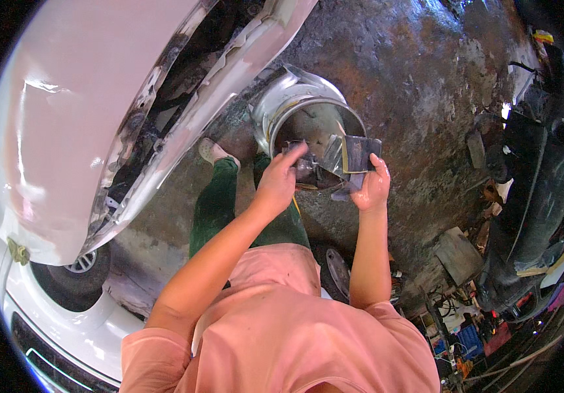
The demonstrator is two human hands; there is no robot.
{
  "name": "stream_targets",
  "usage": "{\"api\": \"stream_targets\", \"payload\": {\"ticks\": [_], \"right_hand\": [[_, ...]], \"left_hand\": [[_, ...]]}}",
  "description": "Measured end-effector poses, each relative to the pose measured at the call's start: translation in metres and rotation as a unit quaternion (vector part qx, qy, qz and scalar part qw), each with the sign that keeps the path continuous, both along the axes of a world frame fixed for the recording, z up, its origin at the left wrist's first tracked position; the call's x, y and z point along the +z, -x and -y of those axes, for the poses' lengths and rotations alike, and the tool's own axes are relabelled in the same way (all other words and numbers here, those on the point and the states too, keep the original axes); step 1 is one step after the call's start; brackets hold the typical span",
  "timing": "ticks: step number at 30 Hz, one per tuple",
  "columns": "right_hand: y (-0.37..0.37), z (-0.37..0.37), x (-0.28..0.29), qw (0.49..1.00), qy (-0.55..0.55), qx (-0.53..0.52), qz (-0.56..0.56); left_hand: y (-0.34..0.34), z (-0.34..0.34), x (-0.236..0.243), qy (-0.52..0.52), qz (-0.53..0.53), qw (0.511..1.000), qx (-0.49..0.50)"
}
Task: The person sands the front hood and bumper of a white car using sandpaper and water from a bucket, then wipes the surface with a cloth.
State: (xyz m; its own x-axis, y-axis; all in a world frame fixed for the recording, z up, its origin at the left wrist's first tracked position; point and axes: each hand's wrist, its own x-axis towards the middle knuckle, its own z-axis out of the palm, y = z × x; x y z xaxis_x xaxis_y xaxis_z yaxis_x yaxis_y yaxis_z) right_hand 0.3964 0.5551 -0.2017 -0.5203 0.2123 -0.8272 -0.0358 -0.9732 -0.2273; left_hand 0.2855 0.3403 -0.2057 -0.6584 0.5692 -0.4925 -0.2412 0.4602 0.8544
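A round metal bucket (265,124) stands on the floor ahead of me, with murky contents and dark scraps showing inside its rim. Over its right side, my right hand (372,187) grips several dark grey sheets of sandpaper (360,154), one with a pale yellowish edge. Thumb and fingers close on their lower right part. At the bucket's near left, my left hand (280,175) is slightly blurred, its fingers curled on a dark, wet-looking piece of sandpaper (306,169). Part of that piece is hidden by the fingers.
A white car body (78,118) fills the left, its panel edge (183,137) reaching toward the bucket. A wheel (82,268) shows below it. Black car parts (544,177) lie along the right, near a flat grey piece (459,255) and cluttered tools (468,340). The floor (419,98) looks stained.
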Motion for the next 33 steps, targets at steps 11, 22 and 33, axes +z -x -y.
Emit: {"api": "stream_targets", "payload": {"ticks": [11, 22, 33], "right_hand": [[0.022, 0.022, 0.005, 0.864, -0.375, 0.326, 0.086], [0.014, 0.014, -0.006, 0.909, -0.387, 0.142, 0.067], [0.019, 0.019, 0.012, 0.893, -0.424, 0.141, 0.061]], "left_hand": [[0.013, -0.035, 0.006, 0.017, 0.306, 0.945, 0.114], [0.006, -0.030, -0.005, 0.074, 0.208, 0.960, 0.169], [0.013, -0.037, -0.008, 0.035, 0.315, 0.939, 0.134]]}}
